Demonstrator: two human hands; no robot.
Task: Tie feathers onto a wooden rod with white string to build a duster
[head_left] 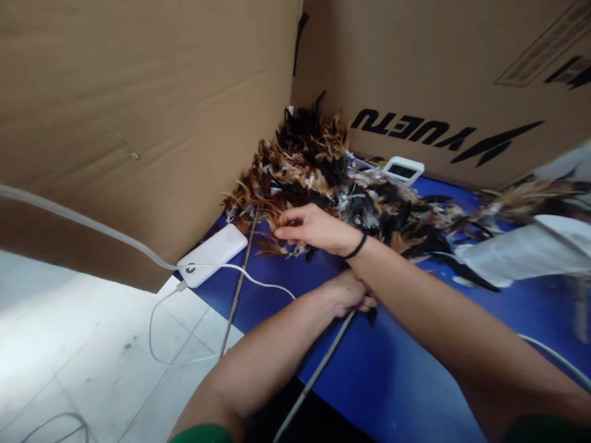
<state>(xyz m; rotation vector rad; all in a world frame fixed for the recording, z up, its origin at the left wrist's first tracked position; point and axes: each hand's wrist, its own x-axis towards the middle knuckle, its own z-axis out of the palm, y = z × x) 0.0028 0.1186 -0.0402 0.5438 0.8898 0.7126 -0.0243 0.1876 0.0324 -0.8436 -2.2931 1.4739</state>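
A large pile of brown and black feathers (300, 169) lies on the blue tabletop. My right hand (314, 227), a black band at its wrist, reaches across over the left forearm to the pile's near edge. Its thumb and fingers are pinched at a brown feather (276, 223). Below it, my left hand (351, 292) is closed around a thin stick (316, 372) that slants down toward my body. A dark feather tip (372, 316) shows beside the left fingers; how it is attached is hidden. Another thin stick (237, 289) lies left of my hands.
A white power bank (215, 253) with cables lies at the table's left edge. Cardboard panels (138, 111) stand to the left and behind. A white device with a dark screen (404, 170) sits behind the feathers. A whitish roll (521, 249) is at right.
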